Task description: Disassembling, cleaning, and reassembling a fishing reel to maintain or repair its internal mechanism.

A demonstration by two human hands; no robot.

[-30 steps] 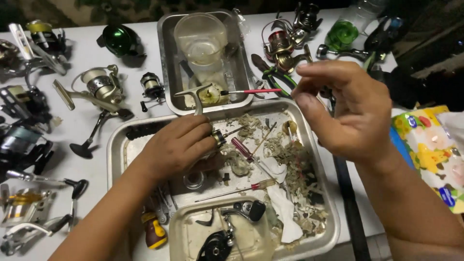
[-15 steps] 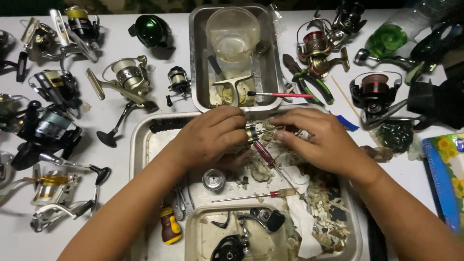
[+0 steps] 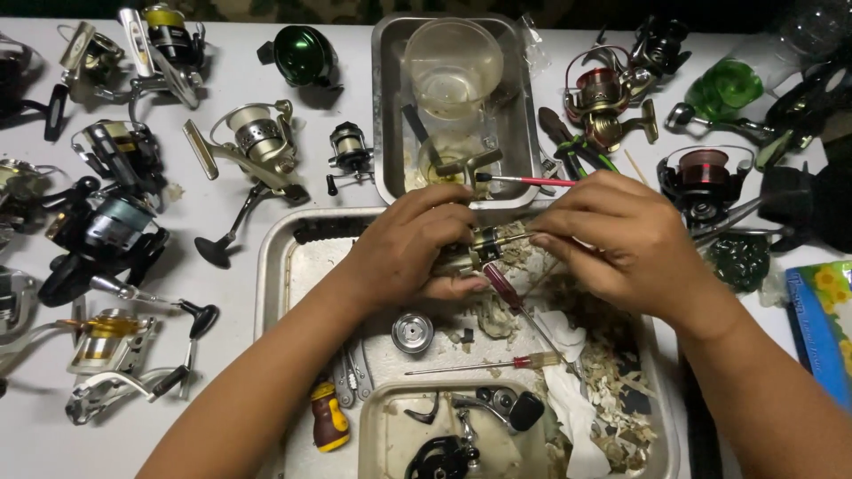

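Over the middle of the large steel tray point(image 3: 275, 293), both hands meet on a small metal reel part point(image 3: 484, 244). The left hand point(image 3: 413, 253) curls tight around its near end, thumb underneath and fingers folded over the top. The right hand point(image 3: 612, 235) pinches the part's far end between thumb and fingertips, knuckles raised, wrist angled in from the right. Both forearms come up from the bottom edge and converge above the tray.

Just under the grip lie a dark red-handled screwdriver point(image 3: 501, 288) and, lower, a thin screwdriver with a clear amber handle point(image 3: 484, 364), among shredded paper scraps point(image 3: 621, 390). A small round metal spool point(image 3: 413, 333) sits on the tray floor below the left hand. A shallower inner tray point(image 3: 377, 435) near the bottom edge holds a black reel handle and dark parts.

Beyond the hands, a smaller steel pan point(image 3: 386, 106) holds a clear plastic cup point(image 3: 453, 66) and a brush with a red handle point(image 3: 524, 180). Fishing reels point(image 3: 257, 146) crowd the white table point(image 3: 222, 213) on both sides.
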